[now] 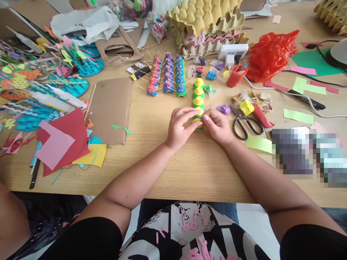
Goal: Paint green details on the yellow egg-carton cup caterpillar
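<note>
A green and yellow bumpy strip (198,93), like a piece of egg carton, lies lengthwise on the table in front of me. My left hand (182,126) is at its near end from the left, thumb and fingers curved around the last bumps. From the right, my right hand (217,126) meets it, thumb and forefinger pinched together at the strip's edge. A tiny bluish-purple bit shows between the hands; which fingers hold it is hard to tell. Three finished strips, one red and blue (154,76), one purple and blue (168,74), one green and blue (180,76), stand beyond to the left.
Black-handled scissors (247,124), a purple clay packet (222,109) and a red cup (236,76) are on the right. Egg trays (206,21) are stacked at the back. Cardboard (110,112) and coloured paper (65,137) lie left. Another person's arm (13,216) shows at the lower left.
</note>
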A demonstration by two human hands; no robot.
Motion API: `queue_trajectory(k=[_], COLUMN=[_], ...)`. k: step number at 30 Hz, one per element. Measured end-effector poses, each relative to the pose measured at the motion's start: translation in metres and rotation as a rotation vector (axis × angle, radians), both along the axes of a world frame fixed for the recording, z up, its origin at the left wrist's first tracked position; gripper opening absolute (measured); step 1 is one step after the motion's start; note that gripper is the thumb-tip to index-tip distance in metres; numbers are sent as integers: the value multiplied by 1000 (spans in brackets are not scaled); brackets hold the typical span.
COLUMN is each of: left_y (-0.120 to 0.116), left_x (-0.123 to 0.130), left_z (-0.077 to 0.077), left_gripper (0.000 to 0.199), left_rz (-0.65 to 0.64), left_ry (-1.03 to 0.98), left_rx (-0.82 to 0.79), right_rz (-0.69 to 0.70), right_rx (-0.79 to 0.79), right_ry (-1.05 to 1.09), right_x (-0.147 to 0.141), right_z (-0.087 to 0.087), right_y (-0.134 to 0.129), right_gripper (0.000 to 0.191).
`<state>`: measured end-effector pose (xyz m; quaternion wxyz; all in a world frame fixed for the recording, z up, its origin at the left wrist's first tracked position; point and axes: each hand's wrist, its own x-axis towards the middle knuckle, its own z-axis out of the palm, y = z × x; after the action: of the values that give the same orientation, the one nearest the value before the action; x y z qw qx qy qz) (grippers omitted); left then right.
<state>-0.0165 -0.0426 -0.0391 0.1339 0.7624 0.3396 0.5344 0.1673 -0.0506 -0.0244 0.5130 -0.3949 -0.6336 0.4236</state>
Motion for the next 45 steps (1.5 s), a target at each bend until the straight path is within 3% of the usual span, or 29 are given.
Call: queue_trajectory(k=[11, 23, 29, 45], left_y=[3, 2, 1, 2], left_x=[4, 3, 2, 4], left_z=[-2, -3, -3, -5], left_gripper=[7, 4, 26, 5], left_rz=[33, 35, 8, 24], left_ry=[-59, -55, -56, -101], left_rx=[137, 131, 76, 117], right_rz=[46, 64, 31, 62], right_rx=[71, 68, 41, 33], right_ry=[-13, 4, 56, 46], right_x=[0, 0, 1, 0], right_z=[-1, 0, -3, 1], right_y=[0, 0, 1, -2], right_gripper=[52, 50, 49, 51])
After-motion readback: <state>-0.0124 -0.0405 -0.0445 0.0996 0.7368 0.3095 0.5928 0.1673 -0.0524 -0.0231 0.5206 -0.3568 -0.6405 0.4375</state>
